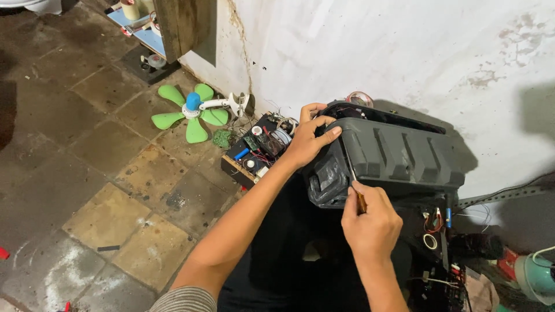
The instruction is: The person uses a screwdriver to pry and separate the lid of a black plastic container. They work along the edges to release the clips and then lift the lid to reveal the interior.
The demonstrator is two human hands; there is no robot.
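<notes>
Two hands, a left (305, 141) and a right (370, 222), are in view over one black ribbed plastic casing (399, 156), and one screwdriver (356, 193) with an amber handle shows between them. One green fan blade assembly (191, 112) lies on the tiled floor (110, 190), its five blades spread round a single blue hub, with one white bracket (234, 104) attached. One open box of electronic parts (257, 150) sits beside it, and one small green circuit board (221, 138) lies just outside the box. One roll of tape (430, 241) and one teal object (536, 277) appear at right. The loose wires are too tangled to count.
</notes>
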